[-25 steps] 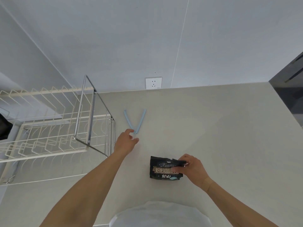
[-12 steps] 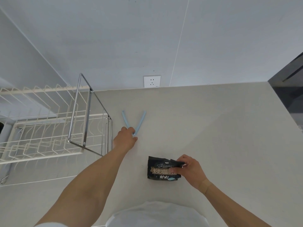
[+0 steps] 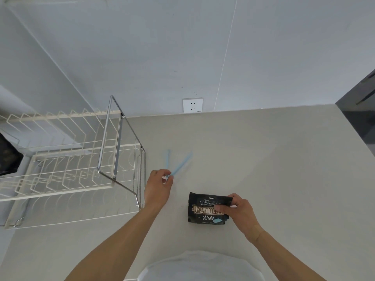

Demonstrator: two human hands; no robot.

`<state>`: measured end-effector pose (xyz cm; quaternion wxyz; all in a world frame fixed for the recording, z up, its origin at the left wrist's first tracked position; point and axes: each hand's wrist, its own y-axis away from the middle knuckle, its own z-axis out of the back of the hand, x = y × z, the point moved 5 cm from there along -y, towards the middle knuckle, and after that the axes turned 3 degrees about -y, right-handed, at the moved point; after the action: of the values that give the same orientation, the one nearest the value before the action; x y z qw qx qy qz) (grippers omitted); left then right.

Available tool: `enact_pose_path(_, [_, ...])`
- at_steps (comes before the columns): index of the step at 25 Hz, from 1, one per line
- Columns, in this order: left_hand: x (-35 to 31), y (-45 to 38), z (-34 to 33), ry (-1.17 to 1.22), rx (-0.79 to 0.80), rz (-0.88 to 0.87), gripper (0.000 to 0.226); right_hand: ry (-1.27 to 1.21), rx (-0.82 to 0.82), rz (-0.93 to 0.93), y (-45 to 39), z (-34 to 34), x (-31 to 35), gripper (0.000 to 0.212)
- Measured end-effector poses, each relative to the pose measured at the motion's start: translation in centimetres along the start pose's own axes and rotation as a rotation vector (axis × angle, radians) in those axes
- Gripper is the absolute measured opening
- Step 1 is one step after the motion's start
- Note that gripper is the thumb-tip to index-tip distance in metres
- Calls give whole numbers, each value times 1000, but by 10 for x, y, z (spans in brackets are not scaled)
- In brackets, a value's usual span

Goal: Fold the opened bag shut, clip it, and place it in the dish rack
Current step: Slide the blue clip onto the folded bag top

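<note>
at far left a white wire dish rack with a chrome frame (image 3: 60,169) stands on the pale grey countertop (image 3: 274,169). just right of it the left hand (image 3: 159,188) pinches the hinged near end of a light blue plastic bag clip (image 3: 178,166), whose two arms spread open in a v pointing away. to the right and nearer, well apart from the rack, the small black foil bag with white lettering (image 3: 207,208) lies flat, its top folded over; the right hand (image 3: 241,213) pinches its right edge. a white wall socket (image 3: 192,105) sits on the far wall.
</note>
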<state>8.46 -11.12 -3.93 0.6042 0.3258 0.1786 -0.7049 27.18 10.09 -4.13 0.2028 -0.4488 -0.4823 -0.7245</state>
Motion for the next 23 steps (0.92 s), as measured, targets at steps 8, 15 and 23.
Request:
enact_pose_path(8, [-6, 70, 29, 454, 120, -2, 16, -76, 27, -11, 11, -2, 5, 18])
enact_pose_path(15, [-5, 101, 35, 409, 272, -175, 16, -52, 79, -15, 30, -6, -1, 10])
enact_pose_path(23, [0, 110, 18, 470, 344, -43, 17, -21, 68, 8, 34, -6, -7, 16])
